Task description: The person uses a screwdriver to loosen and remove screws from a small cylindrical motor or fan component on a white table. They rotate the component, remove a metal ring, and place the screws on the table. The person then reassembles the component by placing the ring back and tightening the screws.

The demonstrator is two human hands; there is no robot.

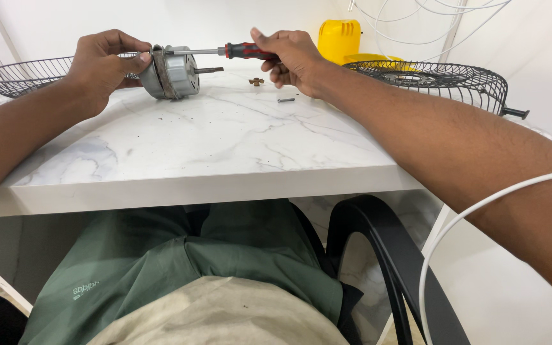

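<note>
The right hand (292, 57) is closing its fingers around the red and black handle of a screwdriver (237, 50), gripping it firmly with the thumb lying along the top. From that grip the steel shaft is running straight out toward the person's left, its tip reaching the upper edge of a grey fan motor (170, 71). The left hand (100, 64) is wrapping around the far end of that motor, fingers curled over the top and thumb pressing the rusty seam of the casing, holding it steady on its side. The motor is resting on the white marble table (193, 137), and its short spindle is sticking out toward the screwdriver hand, just below the shaft of the tool.

Just beneath the right hand, a small brown fitting (256, 81) is lying on the tabletop, and a little nearer to the person a loose screw (285, 99) is lying beside the heel of that hand. Behind the right hand a yellow plastic housing (338, 39) is standing near the wall. Further out past the right wrist, a black wire fan guard (442, 80) is sitting dome up on the table. Behind the left hand, a second wire guard (17, 73) is lying like an open bowl. A white cable (461, 220) is looping under the right forearm, and a black chair (384, 255) is standing below the table edge.
</note>
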